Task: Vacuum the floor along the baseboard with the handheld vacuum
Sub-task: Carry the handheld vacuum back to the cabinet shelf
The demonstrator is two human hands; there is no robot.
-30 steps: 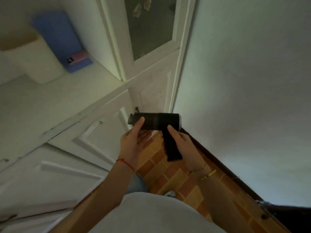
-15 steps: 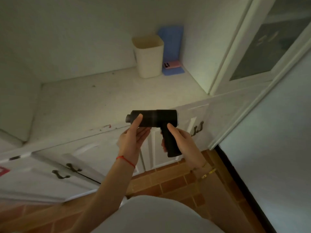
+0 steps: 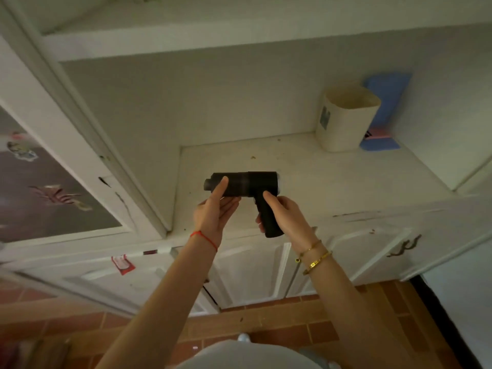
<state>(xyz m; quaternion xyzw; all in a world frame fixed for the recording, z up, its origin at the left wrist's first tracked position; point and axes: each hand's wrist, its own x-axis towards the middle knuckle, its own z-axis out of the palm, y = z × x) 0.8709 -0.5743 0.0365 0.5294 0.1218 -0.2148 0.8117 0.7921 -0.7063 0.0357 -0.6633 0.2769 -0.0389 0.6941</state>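
Note:
A black handheld vacuum [image 3: 247, 184], a short barrel with a pistol grip, is held up at chest height in front of a white cabinet. My right hand [image 3: 282, 213] wraps around its grip. My left hand [image 3: 214, 211] cradles the barrel's nozzle end from below, thumb resting on the side. The brown brick-tile floor [image 3: 279, 326] lies below, and a dark baseboard [image 3: 436, 312] runs along the white wall at the lower right.
A white cabinet counter [image 3: 306, 166] holds a cream bin [image 3: 346, 118] and a blue flat item [image 3: 383, 115] at the back right. Lower cabinet doors [image 3: 372, 251] with dark handles face me. A glass-panelled door [image 3: 48, 187] stands at the left.
The view has swung leftwards from the wall corner toward the cabinet front. Both hands keep the same hold on the vacuum, which stays level in front of me.

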